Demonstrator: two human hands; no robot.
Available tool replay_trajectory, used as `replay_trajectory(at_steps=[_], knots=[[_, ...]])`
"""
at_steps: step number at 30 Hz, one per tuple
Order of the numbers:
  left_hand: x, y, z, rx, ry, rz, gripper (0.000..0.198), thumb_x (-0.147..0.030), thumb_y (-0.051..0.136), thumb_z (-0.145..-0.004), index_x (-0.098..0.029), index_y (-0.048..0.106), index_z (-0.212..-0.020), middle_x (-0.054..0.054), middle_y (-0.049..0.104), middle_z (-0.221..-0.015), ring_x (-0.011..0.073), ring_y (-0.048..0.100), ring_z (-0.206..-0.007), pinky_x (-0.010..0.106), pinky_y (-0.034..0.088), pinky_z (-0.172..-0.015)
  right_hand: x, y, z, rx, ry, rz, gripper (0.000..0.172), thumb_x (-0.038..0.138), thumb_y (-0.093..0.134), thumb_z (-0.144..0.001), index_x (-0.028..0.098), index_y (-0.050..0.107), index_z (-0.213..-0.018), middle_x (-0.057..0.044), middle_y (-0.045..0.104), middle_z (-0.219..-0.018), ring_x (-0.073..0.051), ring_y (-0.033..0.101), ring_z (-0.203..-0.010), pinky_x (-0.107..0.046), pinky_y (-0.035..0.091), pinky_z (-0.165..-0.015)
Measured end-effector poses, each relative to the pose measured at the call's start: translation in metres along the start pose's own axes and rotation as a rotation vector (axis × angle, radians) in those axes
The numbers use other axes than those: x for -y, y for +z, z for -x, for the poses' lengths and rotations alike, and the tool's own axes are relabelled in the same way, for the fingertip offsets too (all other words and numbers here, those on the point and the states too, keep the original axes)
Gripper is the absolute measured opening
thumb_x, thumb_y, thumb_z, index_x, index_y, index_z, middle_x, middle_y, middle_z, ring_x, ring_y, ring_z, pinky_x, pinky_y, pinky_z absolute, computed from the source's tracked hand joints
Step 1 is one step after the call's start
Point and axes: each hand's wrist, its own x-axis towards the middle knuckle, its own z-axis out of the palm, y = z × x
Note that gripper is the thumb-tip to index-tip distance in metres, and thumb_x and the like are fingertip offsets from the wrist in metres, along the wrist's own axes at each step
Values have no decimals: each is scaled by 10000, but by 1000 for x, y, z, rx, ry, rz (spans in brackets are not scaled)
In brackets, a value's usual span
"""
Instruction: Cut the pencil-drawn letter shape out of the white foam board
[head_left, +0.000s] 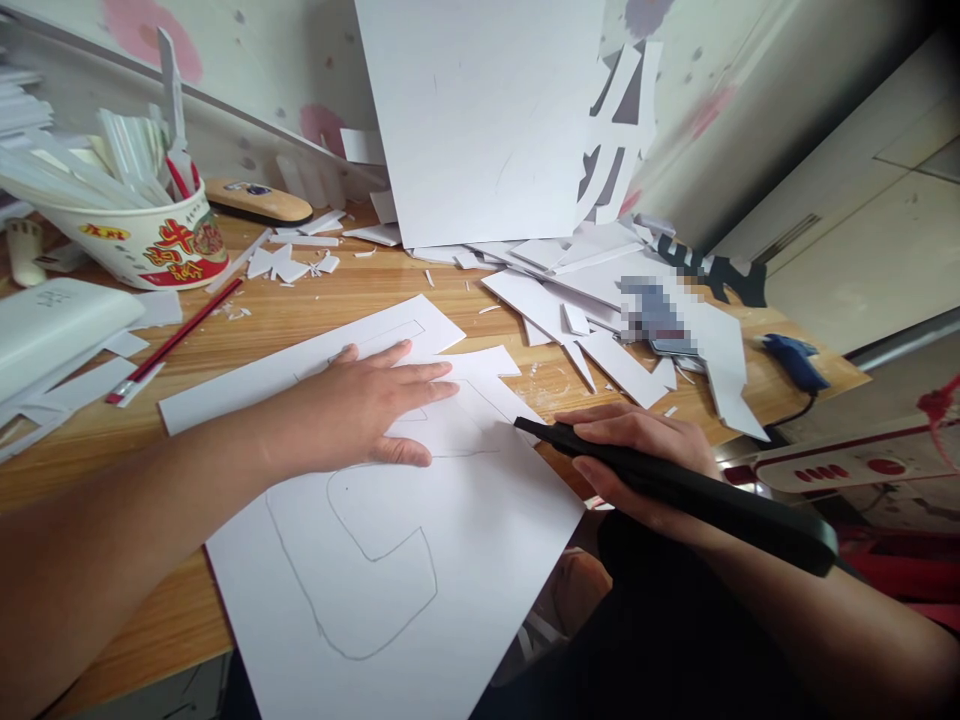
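My left hand (375, 405) lies flat with fingers spread on a large white sheet (420, 590) that carries pencilled letter outlines. The sheet overhangs the front edge of the wooden table (315, 310). My right hand (637, 455) is wrapped round a long black cutting tool (675, 490), whose tip touches the sheet's right edge close to my left fingertips. A second white strip (300, 365) with a pencilled rectangle lies under my left wrist.
A printed paper bowl (150, 240) full of white strips stands at the back left, a red pencil (176, 340) beside it. A big white board (480, 120) leans on the wall. White offcuts (600, 320) pile at the right, with a blue glue gun (795, 360) and a power strip (847, 465).
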Motion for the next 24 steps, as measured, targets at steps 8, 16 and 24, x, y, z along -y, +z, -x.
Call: replay_trajectory(at_steps=[8,16,24], knots=[[0,-2,-1,-2,0,14,792,-767,458,-848,-411,297,-1537,30,236,-1640,436,94,-1506,724,160,-1097,5,-1,1,-14,12,2,279,98,690,-820,247,639,-1050,-66,764,-1031,-221,753,-940,-277,646,-740],[0,-1,-1,-4,-1,26,808,-780,454,-839,-405,297,-1537,37,235,-1639,443,91,-1504,736,160,-1089,12,1,6,-75,27,10,327,78,701,-792,249,654,-1067,-81,772,-1010,-230,759,-905,-305,650,-765],[-4,-5,-1,13,-25,30,790,-753,480,-848,-406,301,-1535,30,232,-1639,443,90,-1505,758,189,-1069,21,1,10,-101,59,45,345,77,696,-790,260,658,-1080,-75,774,-1015,-229,765,-851,-310,659,-700]])
